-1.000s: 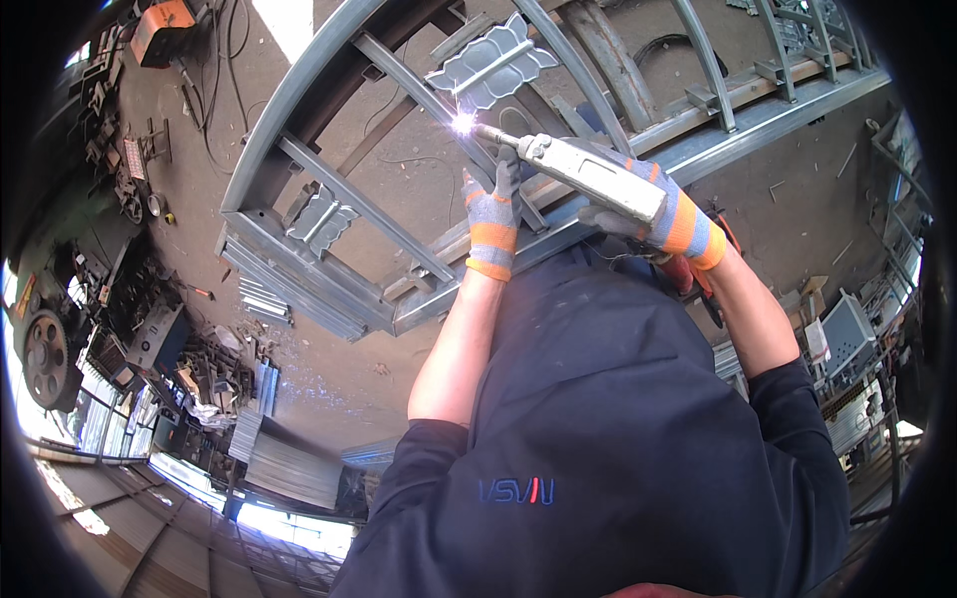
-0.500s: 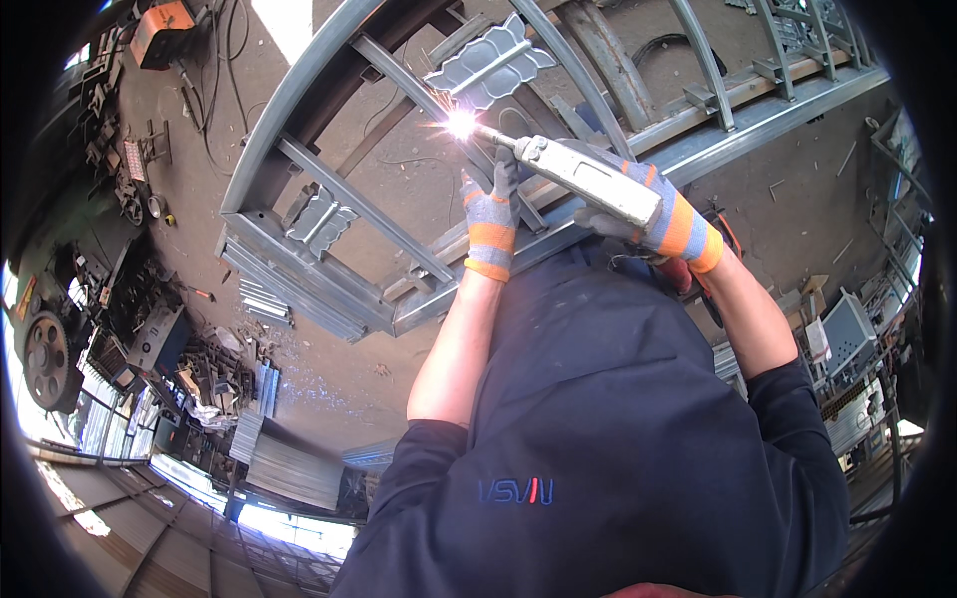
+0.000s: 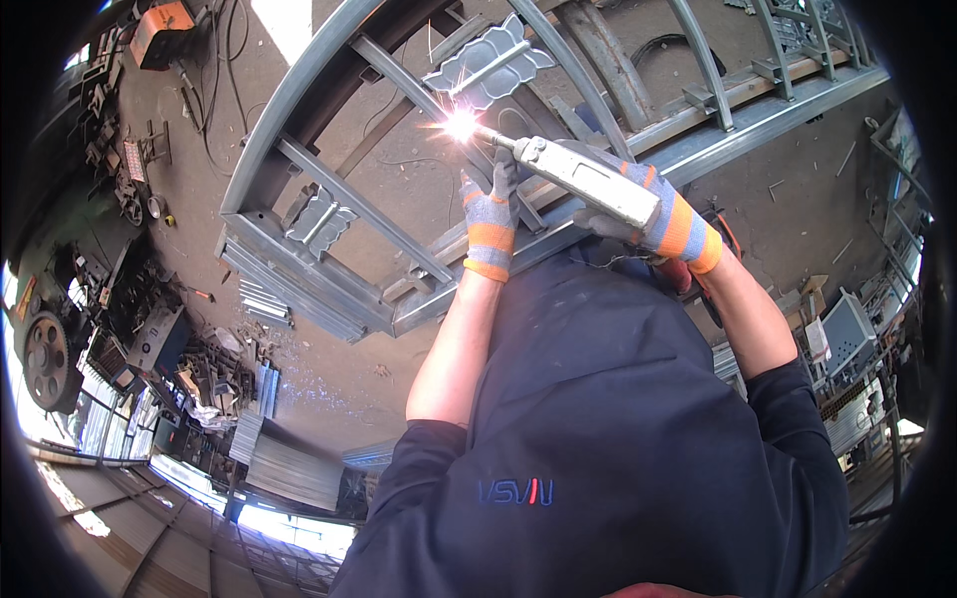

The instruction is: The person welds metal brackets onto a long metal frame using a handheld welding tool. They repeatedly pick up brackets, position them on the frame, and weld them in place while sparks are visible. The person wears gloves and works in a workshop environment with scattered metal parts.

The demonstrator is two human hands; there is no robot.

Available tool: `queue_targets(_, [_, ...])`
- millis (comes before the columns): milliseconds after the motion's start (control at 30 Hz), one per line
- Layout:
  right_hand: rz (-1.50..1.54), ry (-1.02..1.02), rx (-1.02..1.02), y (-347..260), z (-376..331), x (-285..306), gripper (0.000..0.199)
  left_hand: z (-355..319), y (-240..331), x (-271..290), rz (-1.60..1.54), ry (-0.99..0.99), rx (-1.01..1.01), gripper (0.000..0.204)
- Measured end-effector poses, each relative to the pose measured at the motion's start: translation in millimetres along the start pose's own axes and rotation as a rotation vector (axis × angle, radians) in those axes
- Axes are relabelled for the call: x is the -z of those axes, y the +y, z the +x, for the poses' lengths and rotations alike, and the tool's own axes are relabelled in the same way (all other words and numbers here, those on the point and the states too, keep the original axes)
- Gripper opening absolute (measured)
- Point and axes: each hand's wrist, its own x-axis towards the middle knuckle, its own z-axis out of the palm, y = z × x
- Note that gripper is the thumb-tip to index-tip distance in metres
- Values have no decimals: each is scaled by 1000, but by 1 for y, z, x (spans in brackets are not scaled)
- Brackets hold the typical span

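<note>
My right hand (image 3: 638,199), in a grey and orange glove, is closed round a white handheld welding torch (image 3: 588,181). From the torch's thin nozzle, a bright arc with sparks burns on a steel bar (image 3: 407,80) of a curved metal frame. My left hand (image 3: 490,214), gloved alike, is just below the arc, its fingers around the same bar and one fingertip close to the nozzle; the glove hides part of this grip. Next to the glare, a grey leaf-shaped metal ornament (image 3: 490,68) lies within the frame. Glare hides the spot under the arc.
The steel frame (image 3: 254,149) spreads ahead, with a second ornament (image 3: 321,221) on its left. Cables (image 3: 231,60) trail from an orange machine (image 3: 159,35) at far left. Scrap metal (image 3: 209,384) and a large wheel (image 3: 47,361) stand left; a grey perforated box (image 3: 850,334) sits right.
The sparks have changed shape, with a thin streak now rising above the arc. Both hands and the torch stay nearly still.
</note>
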Motion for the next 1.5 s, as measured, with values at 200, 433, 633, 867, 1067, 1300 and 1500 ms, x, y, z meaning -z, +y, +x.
queue_targets(200, [-68,-10,31,-7,0,4,68,3,-8,6,-472,-73,161,40])
queue_targets(433, [30,43,-44,-21,6,9,68,-9,12,1,-244,-48,121,67])
queue_targets(633, [-50,-3,-20,-25,29,13,65,-14,48,-18,-245,27,33,76])
queue_targets(867, [-69,-17,17,-22,46,7,67,-7,51,-17,-223,67,165,64])
queue_targets(1067, [-265,76,199,-12,57,-1,67,1,51,-15,-573,-32,324,66])
queue_targets(1300, [-138,53,49,-18,53,-5,62,-1,57,-19,-621,50,420,61])
queue_targets(1500, [-119,36,26,-23,54,-8,63,-4,56,-18,-384,61,266,54])
